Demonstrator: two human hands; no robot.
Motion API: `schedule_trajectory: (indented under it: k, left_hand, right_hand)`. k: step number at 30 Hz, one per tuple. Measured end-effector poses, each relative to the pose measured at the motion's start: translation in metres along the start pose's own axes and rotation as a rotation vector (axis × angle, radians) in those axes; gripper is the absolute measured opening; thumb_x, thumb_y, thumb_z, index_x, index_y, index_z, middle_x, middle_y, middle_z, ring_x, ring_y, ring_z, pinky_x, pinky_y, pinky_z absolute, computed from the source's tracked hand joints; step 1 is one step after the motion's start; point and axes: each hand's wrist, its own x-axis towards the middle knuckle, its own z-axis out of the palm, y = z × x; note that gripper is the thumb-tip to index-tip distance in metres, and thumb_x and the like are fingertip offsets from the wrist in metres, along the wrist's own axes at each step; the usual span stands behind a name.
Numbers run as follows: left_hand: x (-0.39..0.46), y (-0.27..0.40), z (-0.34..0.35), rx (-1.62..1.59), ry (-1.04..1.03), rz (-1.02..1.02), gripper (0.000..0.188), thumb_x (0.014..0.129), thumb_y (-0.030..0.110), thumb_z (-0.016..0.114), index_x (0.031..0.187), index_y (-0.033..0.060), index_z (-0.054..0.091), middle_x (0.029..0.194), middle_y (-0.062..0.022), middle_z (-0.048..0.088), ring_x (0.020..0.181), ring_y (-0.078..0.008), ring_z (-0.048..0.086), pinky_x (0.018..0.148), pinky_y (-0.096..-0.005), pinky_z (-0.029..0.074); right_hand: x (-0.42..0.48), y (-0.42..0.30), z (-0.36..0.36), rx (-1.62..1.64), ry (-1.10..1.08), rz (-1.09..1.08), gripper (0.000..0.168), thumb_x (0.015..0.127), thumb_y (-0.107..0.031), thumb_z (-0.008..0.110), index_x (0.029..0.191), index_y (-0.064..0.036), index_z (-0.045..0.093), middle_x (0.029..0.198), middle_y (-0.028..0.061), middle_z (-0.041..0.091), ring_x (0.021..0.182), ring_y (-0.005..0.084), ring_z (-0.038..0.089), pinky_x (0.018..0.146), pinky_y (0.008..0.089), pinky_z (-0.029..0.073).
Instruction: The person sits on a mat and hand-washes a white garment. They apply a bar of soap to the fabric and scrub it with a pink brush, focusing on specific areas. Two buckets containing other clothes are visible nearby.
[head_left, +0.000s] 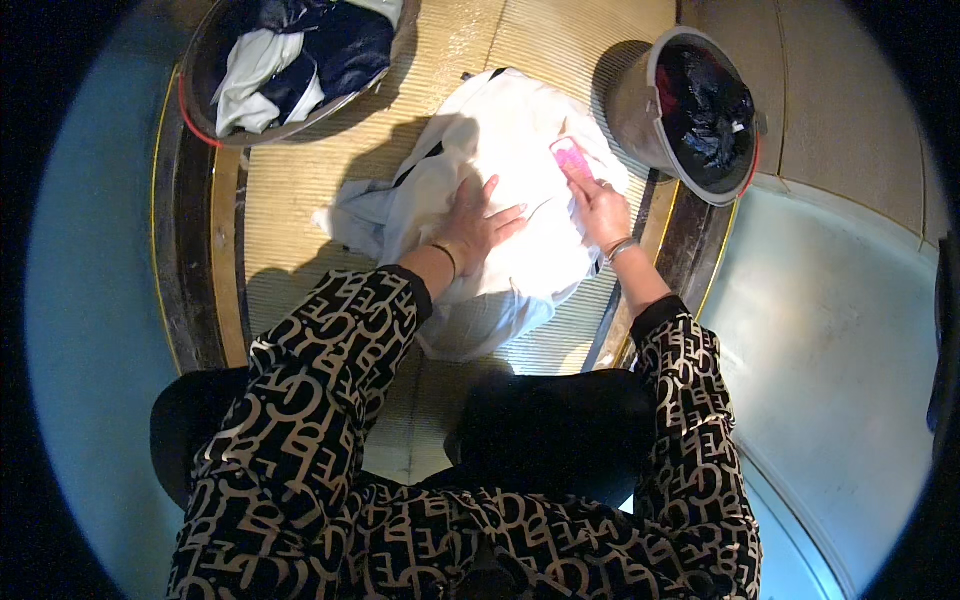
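A wet white garment (517, 172) with dark trim lies spread on a ribbed, pale surface (300, 195) before me. My left hand (480, 225) rests flat on the middle of it, fingers apart and nothing held. In my right hand (602, 214) is a small pink block (571, 157), a brush or a bar of soap; I cannot tell which. The block is at the garment's right side, and its lower end is hidden by my fingers. A pale sleeve-like part (364, 214) of the garment trails out to the left.
At the upper left stands a wide tub (191, 97) holding dark and white clothes (259, 71). A tilted grey bucket (634, 105) with dark wet fabric (709, 112) stands at the upper right. Dark and wooden edging (225, 255) borders the ribbed surface on both sides.
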Motion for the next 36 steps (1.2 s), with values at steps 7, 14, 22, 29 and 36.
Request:
schedule_trajectory:
  k: [7,14,22,29,36]
  left_hand:
    - [0.004,0.003,0.001,0.006,0.028,-0.018,0.068,0.099,0.026,0.052,0.163,0.0319,0.029,0.174,0.0119,0.012,0.158,-0.0436,-0.005,0.119,-0.0762,0.004]
    - [0.002,0.0,0.001,-0.008,0.068,-0.007,0.067,0.1,0.027,0.051,0.163,0.0315,0.03,0.174,0.0135,0.013,0.158,-0.0433,-0.002,0.119,-0.0749,0.003]
    - [0.006,0.0,0.001,0.022,0.06,-0.004,0.063,0.102,0.029,0.046,0.163,0.0323,0.031,0.174,0.0133,0.014,0.158,-0.0425,-0.003,0.119,-0.0754,0.004]
    - [0.003,0.003,-0.005,-0.022,0.027,-0.001,0.069,0.099,0.027,0.05,0.164,0.0319,0.027,0.174,0.0123,0.011,0.158,-0.0433,-0.004,0.12,-0.0751,0.004]
    - [0.008,0.005,-0.008,-0.034,-0.005,0.001,0.069,0.099,0.022,0.05,0.164,0.0307,0.027,0.174,0.0128,0.012,0.158,-0.0419,-0.002,0.12,-0.0742,0.003]
  right_hand:
    - [0.009,0.016,0.012,0.123,-0.04,0.148,0.026,0.097,-0.031,0.066,0.118,-0.021,0.077,0.1,0.02,0.073,0.083,0.0375,0.072,0.078,0.0462,0.058]
    - [-0.002,0.023,0.035,0.089,0.027,-0.106,0.028,0.096,-0.029,0.066,0.122,-0.022,0.075,0.101,0.018,0.074,0.081,0.0391,0.072,0.076,0.0462,0.059]
    - [-0.015,0.007,0.023,0.195,-0.04,-0.159,0.031,0.095,-0.027,0.066,0.125,-0.024,0.073,0.096,0.0183,0.072,0.08,0.036,0.071,0.075,0.0467,0.059]
    - [-0.028,0.01,0.04,0.104,0.034,-0.346,0.025,0.096,-0.026,0.067,0.119,-0.023,0.076,0.091,0.0169,0.073,0.078,0.0393,0.071,0.071,0.0462,0.059]
    - [-0.046,0.008,0.042,0.034,0.1,-0.514,0.03,0.099,-0.023,0.061,0.127,-0.022,0.073,0.09,0.0195,0.073,0.075,0.0377,0.072,0.068,0.0469,0.059]
